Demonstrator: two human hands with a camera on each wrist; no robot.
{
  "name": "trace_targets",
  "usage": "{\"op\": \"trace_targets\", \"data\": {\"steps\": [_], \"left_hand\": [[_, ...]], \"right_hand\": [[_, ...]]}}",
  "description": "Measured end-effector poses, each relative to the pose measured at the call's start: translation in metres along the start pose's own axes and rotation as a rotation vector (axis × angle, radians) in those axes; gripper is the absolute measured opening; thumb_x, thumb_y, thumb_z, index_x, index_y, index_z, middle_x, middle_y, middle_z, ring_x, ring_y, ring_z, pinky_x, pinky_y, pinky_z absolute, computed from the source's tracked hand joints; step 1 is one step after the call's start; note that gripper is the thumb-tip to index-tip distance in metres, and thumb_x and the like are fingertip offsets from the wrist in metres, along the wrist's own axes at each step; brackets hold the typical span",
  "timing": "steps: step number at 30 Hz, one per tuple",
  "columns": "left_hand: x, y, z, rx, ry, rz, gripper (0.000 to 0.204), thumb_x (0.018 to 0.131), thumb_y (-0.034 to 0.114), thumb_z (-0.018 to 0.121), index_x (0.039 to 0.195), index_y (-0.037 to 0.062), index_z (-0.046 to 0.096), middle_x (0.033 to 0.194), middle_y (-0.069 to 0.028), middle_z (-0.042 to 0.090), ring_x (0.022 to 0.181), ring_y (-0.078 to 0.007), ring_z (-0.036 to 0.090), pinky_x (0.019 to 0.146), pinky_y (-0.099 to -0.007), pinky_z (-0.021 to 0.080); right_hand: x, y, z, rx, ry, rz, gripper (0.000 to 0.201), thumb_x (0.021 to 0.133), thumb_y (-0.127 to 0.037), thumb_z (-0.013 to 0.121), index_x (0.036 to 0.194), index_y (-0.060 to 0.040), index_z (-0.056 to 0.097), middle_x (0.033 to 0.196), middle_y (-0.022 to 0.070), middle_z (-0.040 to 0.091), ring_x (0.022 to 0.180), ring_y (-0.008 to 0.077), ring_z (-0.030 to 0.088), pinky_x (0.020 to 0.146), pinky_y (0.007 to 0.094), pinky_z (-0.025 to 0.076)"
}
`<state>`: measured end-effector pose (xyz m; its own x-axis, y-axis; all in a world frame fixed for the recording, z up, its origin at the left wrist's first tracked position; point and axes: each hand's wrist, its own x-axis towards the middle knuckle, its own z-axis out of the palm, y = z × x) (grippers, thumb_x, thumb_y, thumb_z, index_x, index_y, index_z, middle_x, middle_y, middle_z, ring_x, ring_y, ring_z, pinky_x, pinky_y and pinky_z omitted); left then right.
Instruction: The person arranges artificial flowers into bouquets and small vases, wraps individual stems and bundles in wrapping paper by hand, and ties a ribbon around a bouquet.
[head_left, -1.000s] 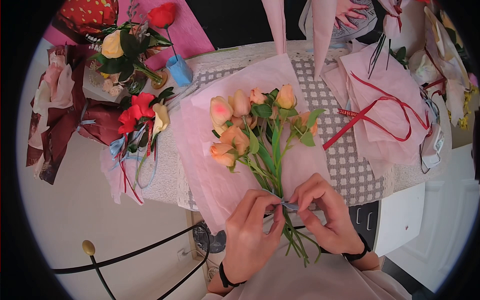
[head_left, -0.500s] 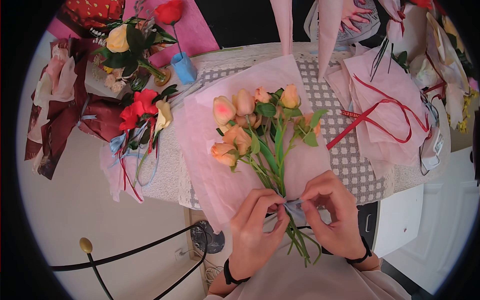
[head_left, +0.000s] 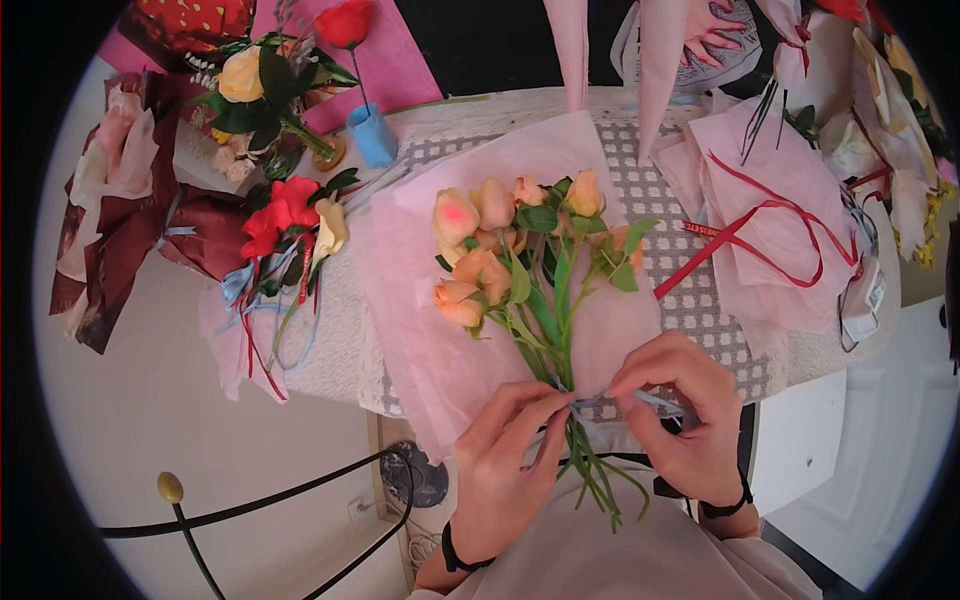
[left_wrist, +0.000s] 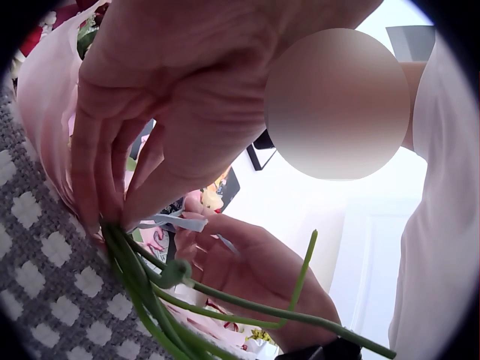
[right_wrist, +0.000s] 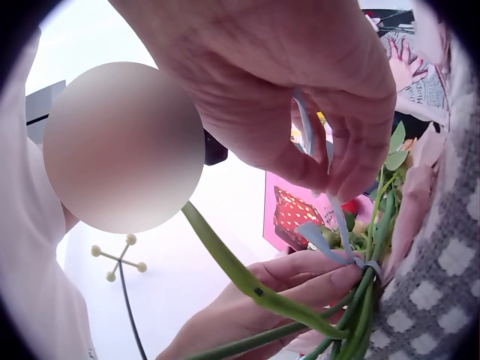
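Note:
A bouquet of peach and orange flowers [head_left: 478, 270] lies on pink paper [head_left: 410, 370], its green stems [head_left: 598, 480] hanging past the table's front edge. Light blue ribbon [head_left: 655, 401] circles the stems. My left hand [head_left: 505, 465] pinches at the ribbon where it meets the stems. To the right, my right hand [head_left: 690, 410] pinches a ribbon end between thumb and fingers, drawn taut from the stems. The right wrist view shows the ribbon [right_wrist: 339, 217] running from the right hand [right_wrist: 300, 90] down to the stems, with the left hand [right_wrist: 262, 300] beside them.
Stacked pink paper [head_left: 770, 240] with a red ribbon [head_left: 735, 229] lies at the right. Red and cream flowers [head_left: 285, 215] and a dark red wrapped bundle [head_left: 205, 235] are at the left. Behind stand a blue holder [head_left: 372, 137] and a yellow rose [head_left: 241, 76].
My right hand has moved to the right, and a longer ribbon end now shows past its fingers. My left hand stays at the stems. The bouquet has shifted slightly right.

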<state>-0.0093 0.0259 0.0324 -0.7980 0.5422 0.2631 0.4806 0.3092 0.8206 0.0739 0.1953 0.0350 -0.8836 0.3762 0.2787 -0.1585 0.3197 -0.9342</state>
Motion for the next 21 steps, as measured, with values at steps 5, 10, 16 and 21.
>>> {"op": "trace_targets", "data": {"steps": [5, 10, 16, 21], "left_hand": [[0.0002, 0.0001, 0.0009, 0.003, -0.006, -0.015, 0.022, 0.081, -0.011, 0.080, 0.101, -0.0013, 0.076, 0.097, -0.0105, 0.071, 0.079, -0.0207, 0.072, 0.070, -0.0294, 0.057], [-0.0007, -0.0024, 0.0016, 0.028, -0.023, -0.014, 0.022, 0.081, -0.012, 0.079, 0.100, -0.0026, 0.075, 0.098, -0.0105, 0.071, 0.081, -0.0203, 0.073, 0.071, -0.0290, 0.059], [-0.0016, -0.0071, 0.0020, 0.023, -0.026, 0.009, 0.025, 0.080, -0.014, 0.078, 0.103, -0.0035, 0.074, 0.100, -0.0118, 0.070, 0.082, -0.0215, 0.074, 0.075, -0.0303, 0.063], [0.0004, -0.0061, 0.0009, -0.003, -0.060, -0.004, 0.033, 0.079, -0.016, 0.076, 0.109, -0.0027, 0.073, 0.102, -0.0125, 0.069, 0.083, -0.0217, 0.074, 0.075, -0.0304, 0.062]], "right_hand": [[-0.0025, -0.0008, -0.0023, -0.215, 0.026, 0.000, 0.029, 0.082, 0.014, 0.072, 0.107, 0.0002, 0.071, 0.106, 0.0110, 0.067, 0.084, 0.0198, 0.069, 0.072, 0.0299, 0.057], [-0.0050, -0.0033, 0.0017, -0.083, -0.170, 0.028, 0.029, 0.079, 0.010, 0.080, 0.104, -0.0040, 0.077, 0.102, 0.0087, 0.069, 0.081, 0.0179, 0.070, 0.069, 0.0300, 0.057], [-0.0055, 0.0017, 0.0037, -0.088, -0.170, -0.034, 0.023, 0.079, 0.010, 0.081, 0.096, -0.0043, 0.079, 0.096, 0.0086, 0.072, 0.081, 0.0201, 0.072, 0.069, 0.0294, 0.057], [-0.0042, 0.0047, 0.0056, 0.030, -0.202, -0.155, 0.021, 0.080, 0.006, 0.082, 0.098, -0.0010, 0.074, 0.098, 0.0081, 0.070, 0.074, 0.0205, 0.070, 0.062, 0.0308, 0.054]]}}
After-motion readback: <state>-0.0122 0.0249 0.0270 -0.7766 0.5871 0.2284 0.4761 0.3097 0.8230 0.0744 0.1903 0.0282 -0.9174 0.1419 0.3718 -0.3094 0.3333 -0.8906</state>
